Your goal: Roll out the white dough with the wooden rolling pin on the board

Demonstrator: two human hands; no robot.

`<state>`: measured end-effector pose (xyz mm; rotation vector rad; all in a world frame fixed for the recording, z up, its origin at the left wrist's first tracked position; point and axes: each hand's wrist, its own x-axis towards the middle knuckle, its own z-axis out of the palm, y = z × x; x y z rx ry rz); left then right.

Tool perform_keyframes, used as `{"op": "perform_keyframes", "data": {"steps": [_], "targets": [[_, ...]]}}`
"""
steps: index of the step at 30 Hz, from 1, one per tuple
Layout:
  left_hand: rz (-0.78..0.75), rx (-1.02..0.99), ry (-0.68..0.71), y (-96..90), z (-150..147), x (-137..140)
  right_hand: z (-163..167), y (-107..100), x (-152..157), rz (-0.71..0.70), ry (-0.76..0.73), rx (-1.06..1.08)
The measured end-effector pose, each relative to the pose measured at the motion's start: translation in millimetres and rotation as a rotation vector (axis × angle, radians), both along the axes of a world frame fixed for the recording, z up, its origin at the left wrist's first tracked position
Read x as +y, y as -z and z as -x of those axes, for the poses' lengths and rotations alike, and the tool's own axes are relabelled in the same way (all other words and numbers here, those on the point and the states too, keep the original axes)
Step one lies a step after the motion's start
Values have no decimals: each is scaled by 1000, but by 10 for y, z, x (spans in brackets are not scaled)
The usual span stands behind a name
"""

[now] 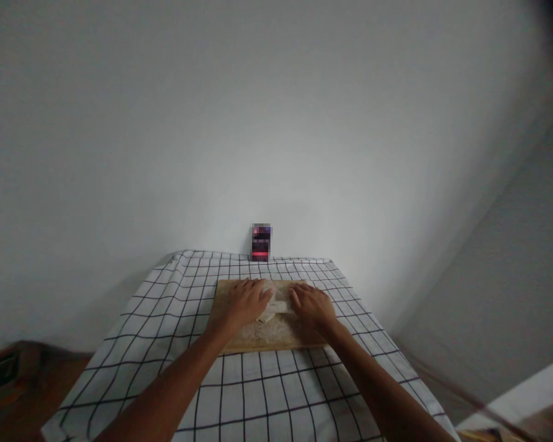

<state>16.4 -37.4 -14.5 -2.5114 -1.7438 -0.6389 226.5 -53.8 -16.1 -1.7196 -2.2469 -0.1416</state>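
Observation:
A pale, flour-dusted rolling pin lies crosswise on a wooden board, and only its middle shows between my hands. My left hand rests palm down over its left end, with the thumb pointing inward. Over the right end lies my right hand, fingers forward and curved down. Both palms hide the pin's ends. A thin piece of pale dough shows at the pin's near side, by my left hand. White flour is smeared over the board.
The table is covered by a white cloth with black grid lines. A dark, blurred upright object stands at the table's far edge, against a plain wall. Brown wooden furniture is at the lower left.

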Motion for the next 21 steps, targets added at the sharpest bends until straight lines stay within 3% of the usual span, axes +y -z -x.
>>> {"op": "perform_keyframes", "data": {"steps": [7, 15, 21], "targets": [[-112, 1, 26, 92, -10, -290, -19, 196, -390, -56, -20, 52], [-18, -28, -37, 46, -50, -26, 2, 34, -149, 25, 14, 40], [-111, -23, -18, 124, -48, -231, -23, 193, -263, -46, 1, 51]]}}
